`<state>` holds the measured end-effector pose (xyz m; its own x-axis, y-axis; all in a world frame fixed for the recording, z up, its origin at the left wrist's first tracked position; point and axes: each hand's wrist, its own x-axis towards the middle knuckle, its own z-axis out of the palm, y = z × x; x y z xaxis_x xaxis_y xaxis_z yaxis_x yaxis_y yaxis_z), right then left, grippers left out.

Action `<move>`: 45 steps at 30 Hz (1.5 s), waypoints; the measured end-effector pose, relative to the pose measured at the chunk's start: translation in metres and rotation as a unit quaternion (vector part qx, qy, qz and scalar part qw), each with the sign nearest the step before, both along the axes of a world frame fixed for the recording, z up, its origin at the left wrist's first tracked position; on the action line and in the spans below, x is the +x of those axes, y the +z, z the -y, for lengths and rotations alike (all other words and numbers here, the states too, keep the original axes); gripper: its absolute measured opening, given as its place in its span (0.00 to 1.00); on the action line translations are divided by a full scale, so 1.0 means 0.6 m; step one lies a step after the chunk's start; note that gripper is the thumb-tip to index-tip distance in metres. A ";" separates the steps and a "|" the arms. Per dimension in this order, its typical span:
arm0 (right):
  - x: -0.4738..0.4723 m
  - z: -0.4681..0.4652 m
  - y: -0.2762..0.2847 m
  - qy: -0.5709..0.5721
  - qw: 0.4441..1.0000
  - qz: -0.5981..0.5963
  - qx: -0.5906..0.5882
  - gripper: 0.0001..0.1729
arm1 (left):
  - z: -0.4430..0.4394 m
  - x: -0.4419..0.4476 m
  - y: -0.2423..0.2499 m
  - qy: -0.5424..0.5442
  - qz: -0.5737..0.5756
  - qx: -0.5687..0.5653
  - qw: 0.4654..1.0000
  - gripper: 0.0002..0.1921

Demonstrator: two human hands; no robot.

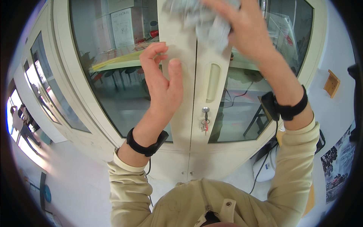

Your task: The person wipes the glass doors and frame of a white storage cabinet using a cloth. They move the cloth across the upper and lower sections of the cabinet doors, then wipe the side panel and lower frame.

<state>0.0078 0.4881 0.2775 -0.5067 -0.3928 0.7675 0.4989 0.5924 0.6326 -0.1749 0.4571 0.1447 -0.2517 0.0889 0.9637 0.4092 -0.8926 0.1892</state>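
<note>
A cream cabinet with glass doors (184, 124) stands before me. My right hand (244, 31) is at the top of the view, on a crumpled grey cloth (212, 28) against the upper door frames; both are blurred, and part of the cloth is cut off by the picture's rim. My left hand (164, 76) is raised in front of the left door, fingers bent and apart, holding nothing. Between the hands and lower down are a recessed door handle (213, 82) and a lock (205, 110) with keys (204, 124) hanging from it.
A white bucket (265, 166) and black cables are at the lower right. A small wooden bracket (331, 83) is on the right wall. Another glass-doored cabinet (61, 90) stands to the left. Two people (21, 124) are far off at the left, near a bright opening.
</note>
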 end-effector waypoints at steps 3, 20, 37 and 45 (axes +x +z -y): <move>0.016 -0.007 -0.064 0.006 0.995 0.098 0.004 0.39 | 0.007 0.019 -0.006 0.001 0.035 -0.017 0.999 0.19; 0.138 -0.025 -0.158 -0.055 0.995 -0.069 -0.036 0.33 | 0.012 0.123 -0.034 -0.007 0.019 -0.083 0.996 0.20; 0.187 -0.036 -0.208 -0.054 0.995 -0.064 -0.061 0.30 | 0.037 0.179 -0.106 -0.071 0.049 -0.155 0.984 0.19; 0.190 -0.008 -0.338 -0.067 0.990 0.110 -0.061 0.28 | 0.046 0.184 -0.141 -0.045 0.054 -0.204 0.976 0.18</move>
